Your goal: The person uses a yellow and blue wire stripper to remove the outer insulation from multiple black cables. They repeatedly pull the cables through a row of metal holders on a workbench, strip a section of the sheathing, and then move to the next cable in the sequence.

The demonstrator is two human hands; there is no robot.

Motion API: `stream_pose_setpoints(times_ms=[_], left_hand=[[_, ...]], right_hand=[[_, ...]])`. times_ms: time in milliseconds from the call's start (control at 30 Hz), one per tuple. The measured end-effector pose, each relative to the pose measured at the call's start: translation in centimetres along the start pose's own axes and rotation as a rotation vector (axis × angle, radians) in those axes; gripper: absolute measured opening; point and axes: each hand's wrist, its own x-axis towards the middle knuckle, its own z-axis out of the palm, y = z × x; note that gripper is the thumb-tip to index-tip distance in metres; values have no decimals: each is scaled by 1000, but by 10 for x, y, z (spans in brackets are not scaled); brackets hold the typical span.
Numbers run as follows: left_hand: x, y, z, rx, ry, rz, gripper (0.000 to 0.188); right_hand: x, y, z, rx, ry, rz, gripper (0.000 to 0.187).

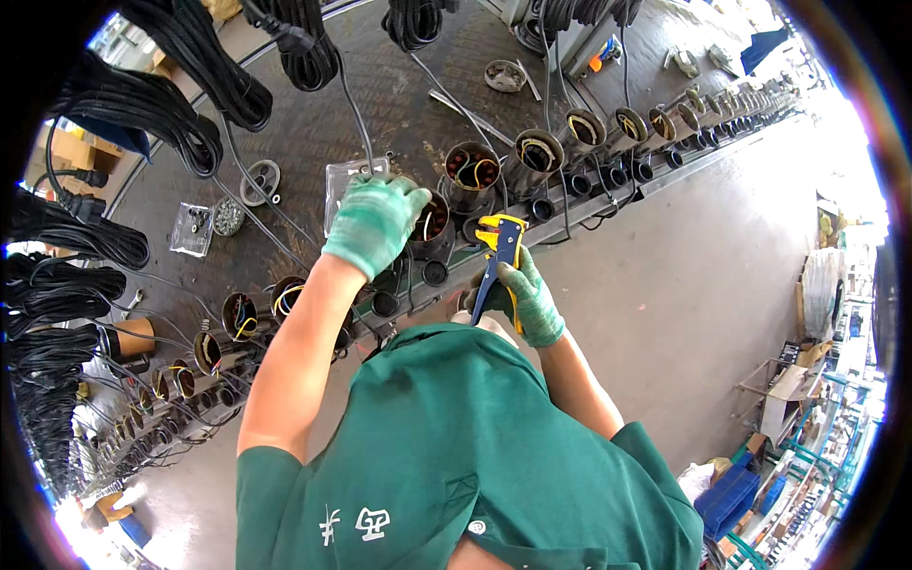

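Observation:
My left hand (373, 220), in a green glove, reaches over the bench beside an open metal cylinder (432, 220) with wiring inside. Its fingers curl downward and their tips are hidden, so whatever they grip does not show. A clear plastic box (342, 182) lies partly beneath this hand, and a black cable (361, 133) runs down to it from a hanging coil. My right hand (534, 306), also gloved, is closed around a wire stripper (502, 255) with blue and yellow parts, held upright in front of the bench edge, its yellow jaws toward the cylinders.
Metal cylinders (472, 169) with wires line the bench edge on both sides. Black cable coils (176, 114) hang at the left. On the dark bench (313, 123) lie a small dish (504, 76), a white ring (260, 182) and another clear box (191, 230). Shelving stands far right.

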Motion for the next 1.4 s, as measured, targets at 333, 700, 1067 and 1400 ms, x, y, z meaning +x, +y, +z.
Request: stream_pose_setpoints(times_ms=[333, 700, 1067, 1400], left_hand=[[38, 22, 29, 68, -593, -255, 29], [25, -10, 20, -763, -318, -527, 30], [21, -19, 56, -551, 56, -528, 20], [6, -20, 60, -1052, 117, -681, 21]], right_hand=[[-1, -11, -36, 75, -27, 36, 60], [25, -21, -81, -89, -123, 85, 56], [52, -36, -42, -75, -234, 13, 67], [96, -59, 18, -116, -170, 147, 61]])
